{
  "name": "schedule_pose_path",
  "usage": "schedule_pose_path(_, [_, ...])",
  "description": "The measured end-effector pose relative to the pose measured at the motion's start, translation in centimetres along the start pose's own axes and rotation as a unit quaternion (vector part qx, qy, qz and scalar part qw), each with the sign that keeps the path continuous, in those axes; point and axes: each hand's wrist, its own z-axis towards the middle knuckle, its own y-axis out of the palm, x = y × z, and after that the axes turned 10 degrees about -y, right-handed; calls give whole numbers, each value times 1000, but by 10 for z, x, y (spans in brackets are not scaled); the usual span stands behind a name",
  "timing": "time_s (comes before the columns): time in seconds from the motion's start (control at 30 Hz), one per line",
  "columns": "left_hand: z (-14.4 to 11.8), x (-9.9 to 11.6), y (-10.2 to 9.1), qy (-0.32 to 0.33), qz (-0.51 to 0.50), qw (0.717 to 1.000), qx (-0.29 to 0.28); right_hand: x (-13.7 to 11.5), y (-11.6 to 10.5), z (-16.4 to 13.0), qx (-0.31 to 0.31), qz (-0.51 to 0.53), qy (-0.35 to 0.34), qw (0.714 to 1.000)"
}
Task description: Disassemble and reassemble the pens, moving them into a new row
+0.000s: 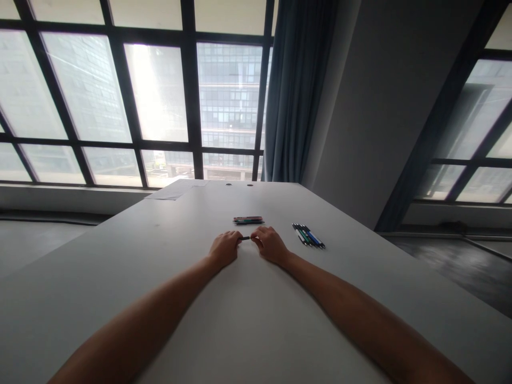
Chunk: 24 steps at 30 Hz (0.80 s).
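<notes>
Head view: left hand (225,248) and right hand (270,244) pinch opposite ends of small dark pen (244,238) at mid-table, both grips closed on it. Judged step: pulling apart or capping pen. Next calls for steady opposing pull. Red-green pen bundle (248,220) toward far edge; blue-green pen bundle (308,235) toward right edge.

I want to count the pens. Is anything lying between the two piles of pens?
No. In the head view, only bare table lies between the far pile and the right-hand pile.

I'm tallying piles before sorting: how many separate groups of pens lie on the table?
2: one group just beyond the hands, another group right of the right hand. A single pen sits between both hands.
</notes>
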Motion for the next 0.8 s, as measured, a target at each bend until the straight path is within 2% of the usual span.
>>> schedule_pose_path(0.37, [-2,0,-2,9,-33,999,-12,-2,-2,1,3,-8,-8,1000])
schedule_pose_path(0.53, [0,-1,1,33,-29,999,-7,0,0,0,-30,-17,22,999])
schedule_pose_path(0.7, [-1,1,-1,29,-25,999,-1,-1,0,-2,-6,20,44,999])
schedule_pose_path(0.8, [-2,2,-3,25,-24,999,-7,-1,-1,-3,-18,19,42,999])
